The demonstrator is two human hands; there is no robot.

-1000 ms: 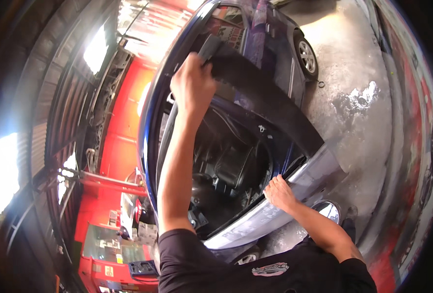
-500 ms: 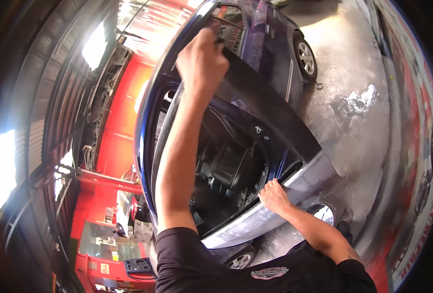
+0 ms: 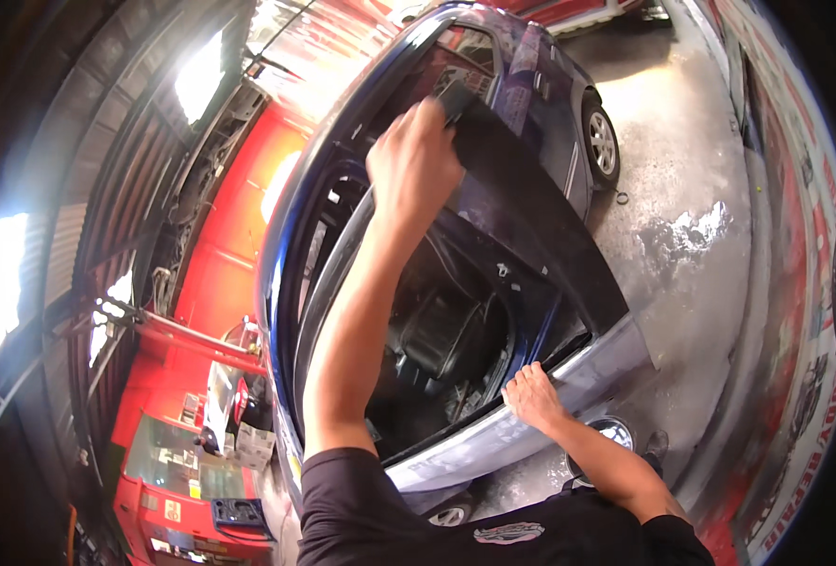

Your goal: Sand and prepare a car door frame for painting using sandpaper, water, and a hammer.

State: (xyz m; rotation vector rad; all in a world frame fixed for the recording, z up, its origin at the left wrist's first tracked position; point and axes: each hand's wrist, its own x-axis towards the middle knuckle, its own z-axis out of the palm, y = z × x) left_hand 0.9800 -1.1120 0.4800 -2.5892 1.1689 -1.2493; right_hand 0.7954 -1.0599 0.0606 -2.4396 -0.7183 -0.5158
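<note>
A car door (image 3: 531, 420) with a black window frame (image 3: 541, 198) and a patchy grey lower panel stands in front of me, swung out from a dark blue car (image 3: 281, 274). My left hand (image 3: 416, 165) is raised and closed around the upper part of the window frame. Lower down, my right hand (image 3: 533, 398) has its fingers curled over the sill of the window opening. The opening has no glass that I can see. Through it show a black seat (image 3: 442, 335) and the dark cabin.
A rear wheel (image 3: 601, 140) of the blue car rests on the wet-looking concrete floor (image 3: 692, 311). Left of the car stand a red vehicle (image 3: 144, 509) and a red wall (image 3: 225, 255). A wall with painted lettering (image 3: 805, 415) runs along the right.
The view has shifted, so the car and door sit lower in it. My left hand has come slightly down and right with the frame; both hands keep their hold.
</note>
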